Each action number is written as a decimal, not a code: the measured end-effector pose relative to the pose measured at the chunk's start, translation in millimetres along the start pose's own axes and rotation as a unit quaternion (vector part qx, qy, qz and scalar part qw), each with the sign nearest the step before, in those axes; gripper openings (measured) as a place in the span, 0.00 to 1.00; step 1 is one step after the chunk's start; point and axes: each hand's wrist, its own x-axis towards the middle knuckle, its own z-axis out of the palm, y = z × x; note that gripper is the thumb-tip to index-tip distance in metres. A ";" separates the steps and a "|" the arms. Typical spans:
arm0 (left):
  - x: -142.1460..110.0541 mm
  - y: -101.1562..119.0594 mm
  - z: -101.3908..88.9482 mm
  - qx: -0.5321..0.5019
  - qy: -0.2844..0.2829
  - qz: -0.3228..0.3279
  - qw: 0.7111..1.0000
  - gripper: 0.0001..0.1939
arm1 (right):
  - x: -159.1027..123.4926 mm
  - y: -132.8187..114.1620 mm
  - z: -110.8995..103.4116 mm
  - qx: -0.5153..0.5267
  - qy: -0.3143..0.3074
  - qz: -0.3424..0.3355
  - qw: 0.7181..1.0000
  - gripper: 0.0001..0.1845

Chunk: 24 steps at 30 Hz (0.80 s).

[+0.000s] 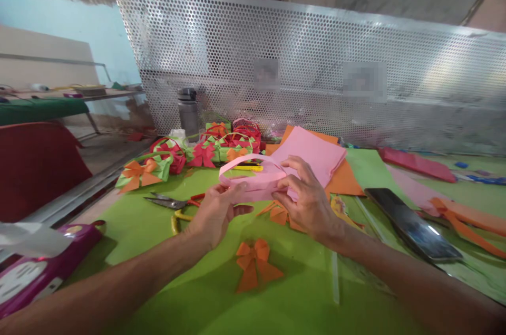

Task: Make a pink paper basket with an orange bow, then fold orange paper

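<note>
the pink paper basket is above the green work surface, directly between the left hand and the right hand. its long axis runs crosswise, left to right, from one grip to the other. the left hand holds the left end, thumb laid along the near wall. the right hand pinches the right end with thumb and fingertips in a narrow grip, where the handle comes down to the body. the handle arches above the body; a yellow cutter shows through the loop.

reference relation: an orange paper bow lies flat on the work surface, on the person's side of the basket and apart from both hands. its tails point toward the person. in this view the left hand is slightly nearer to it. a second orange bow lies partly hidden behind the right hand. scissors lie left of the left hand; pink paper sheets lie beyond the right hand.
</note>
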 end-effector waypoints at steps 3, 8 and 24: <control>0.0 0.0 0.1 0.001 0.002 -0.004 1.000 0.12 | -1.9 0.7 1.3 -0.004 -0.001 -0.014 1.000 0.11; 1.4 -0.7 -1.4 -0.008 -0.001 -0.016 1.000 0.10 | -3.8 0.5 2.3 -0.008 -0.001 -0.012 1.000 0.18; -0.8 -2.1 0.7 -0.032 -0.029 -0.039 0.998 0.09 | -11.4 2.3 4.4 0.001 -0.040 -0.052 0.998 0.15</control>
